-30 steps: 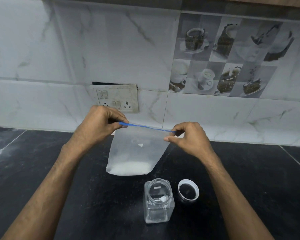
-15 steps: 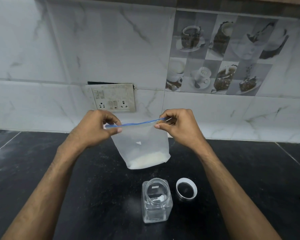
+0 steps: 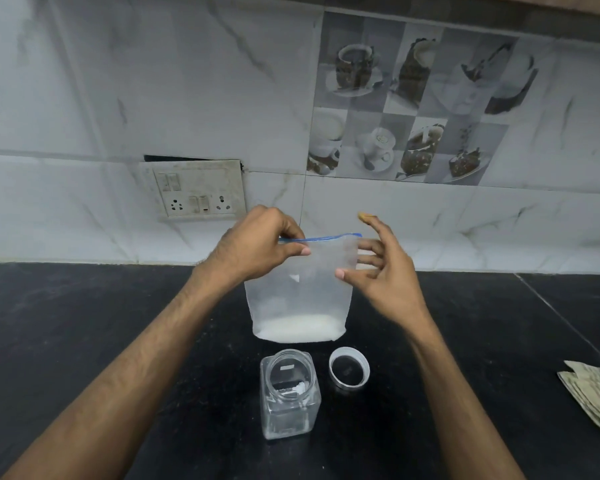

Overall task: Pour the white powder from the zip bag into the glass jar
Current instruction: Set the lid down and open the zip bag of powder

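Hanging above and just behind glass jar point(image 3: 289, 393): zip bag point(image 3: 298, 289), white powder point(image 3: 298, 329) sitting along its bottom. L hand point(image 3: 257, 244) pinching blue zip strip point(image 3: 321, 238) at bag's left corner, thumb + forefinger curling tight. R hand point(image 3: 383, 271) hovering at bag's right edge, fingers spreading wide, thumb in front, fingers behind; contact unclear, blurry. Jar standing open on black counter point(image 3: 118, 306); white lid point(image 3: 349, 371) lying just right of jar, not touching.

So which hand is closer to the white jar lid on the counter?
Right. The right hand hovers above the lid, open at the zip bag's right edge; the left hand pinches the bag's top, farther left.
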Available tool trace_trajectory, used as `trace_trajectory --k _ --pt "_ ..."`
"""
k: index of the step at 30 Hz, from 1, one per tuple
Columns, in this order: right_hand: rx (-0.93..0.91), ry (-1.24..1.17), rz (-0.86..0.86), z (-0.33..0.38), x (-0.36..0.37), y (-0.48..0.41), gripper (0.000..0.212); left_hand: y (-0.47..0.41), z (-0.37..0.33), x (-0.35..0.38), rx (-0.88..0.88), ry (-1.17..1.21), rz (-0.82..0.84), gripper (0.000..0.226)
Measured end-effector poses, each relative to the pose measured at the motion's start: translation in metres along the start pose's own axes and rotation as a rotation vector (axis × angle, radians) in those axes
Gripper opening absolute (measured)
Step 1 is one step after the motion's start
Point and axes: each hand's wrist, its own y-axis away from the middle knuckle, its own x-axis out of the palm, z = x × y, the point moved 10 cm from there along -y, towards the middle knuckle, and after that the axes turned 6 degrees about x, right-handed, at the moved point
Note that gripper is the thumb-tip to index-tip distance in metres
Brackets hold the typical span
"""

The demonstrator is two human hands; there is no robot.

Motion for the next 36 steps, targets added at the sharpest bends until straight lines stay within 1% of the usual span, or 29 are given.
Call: trace_trajectory --k 1,2,3,5,6,8,10,13,16,19,22,25,31,33,36 --pt "0.074 -0.05 0.012 -0.02 0.0 0.007 0.093 -0.002 -0.003 -0.001 0.008 -0.009 -0.008 0.018" --pt "0.14 -0.098 0.029 -0.041 0.004 0.016 0.094 -0.003 -0.006 -0.003 0.013 -0.026 -0.015 0.017" --pt "0.185 -0.124 0.049 -0.058 0.01 0.023 0.082 -0.004 -0.008 -0.006 0.019 -0.052 -0.025 0.017" --pt "0.256 -0.113 0.073 -0.087 0.024 0.035 0.048 -0.004 -0.01 -0.012 0.024 -0.103 -0.042 0.017" --pt "0.283 -0.117 0.068 -0.097 0.03 0.04 0.036 -0.004 -0.011 -0.015 0.027 -0.122 -0.049 0.018" --pt "0.307 -0.154 0.022 -0.107 0.036 0.042 0.025 -0.003 -0.012 -0.02 0.034 -0.154 -0.064 0.018" --pt "0.29 -0.187 -0.045 -0.104 0.037 0.038 0.018 0.0 -0.011 -0.026 0.036 -0.168 -0.082 0.018" --pt "0.232 -0.189 -0.161 -0.092 0.031 0.033 0.023 0.009 -0.005 -0.04 0.03 -0.131 -0.149 0.018" --pt "0.156 -0.108 -0.161 -0.074 0.035 0.029 0.024 0.019 0.007 -0.053 0.006 -0.085 -0.201 0.016" --pt "0.118 -0.125 -0.24 -0.066 0.022 0.022 0.031 0.029 0.019 -0.06 -0.02 -0.01 -0.238 0.011" --pt "0.093 -0.089 -0.213 -0.058 0.022 0.015 0.029 0.042 0.027 -0.063 -0.036 0.006 -0.266 0.009" --pt "0.054 -0.088 -0.244 -0.049 0.017 0.012 0.032 0.051 0.035 -0.066 -0.046 0.028 -0.302 0.009" --pt "0.002 -0.076 -0.254 -0.037 0.019 0.011 0.033 0.057 0.04 -0.065 -0.05 0.059 -0.321 0.01" --pt "-0.02 -0.068 -0.269 -0.035 0.018 0.012 0.03 0.057 0.042 -0.064 -0.063 0.084 -0.325 0.011" --pt "-0.018 -0.07 -0.258 -0.032 0.018 0.012 0.018 0.058 0.045 -0.063 -0.079 0.092 -0.336 0.01"
